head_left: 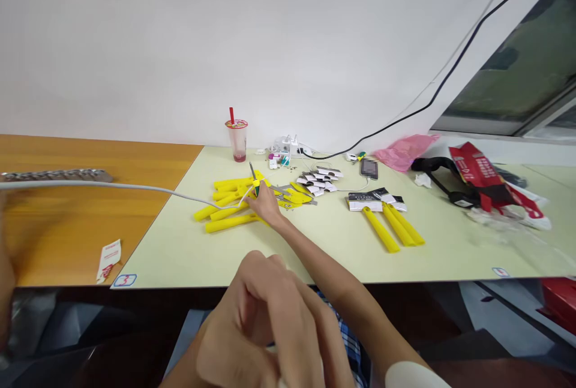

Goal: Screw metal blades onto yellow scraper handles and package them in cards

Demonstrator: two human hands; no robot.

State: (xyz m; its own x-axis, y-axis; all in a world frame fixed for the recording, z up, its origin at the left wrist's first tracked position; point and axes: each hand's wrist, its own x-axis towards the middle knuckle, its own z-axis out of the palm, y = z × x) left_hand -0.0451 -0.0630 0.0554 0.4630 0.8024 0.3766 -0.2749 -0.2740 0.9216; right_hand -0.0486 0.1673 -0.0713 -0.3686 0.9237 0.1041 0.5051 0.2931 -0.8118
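My right hand (266, 201) reaches across the pale table, closed around a screwdriver (256, 186) with a yellow and dark green handle, its shaft pointing up. Beneath and left of it lies a pile of yellow tubular handles (227, 224). Just beyond are flat yellow pieces with grey metal ends (294, 197). A white cable (148, 188) runs in from the left and bends by the screwdriver. Close to the camera, my left hand (274, 322) is held up with its fingers curled in; what they hold, if anything, is hidden.
Black-and-white blade pieces (315, 181) lie behind the pile. To the right are yellow-handled scrapers (380, 229), a phone (369, 168) and a red bag (483, 169). A drink cup (239, 139) stands by the wall. Someone's blurred arm (5, 268) shows at far left.
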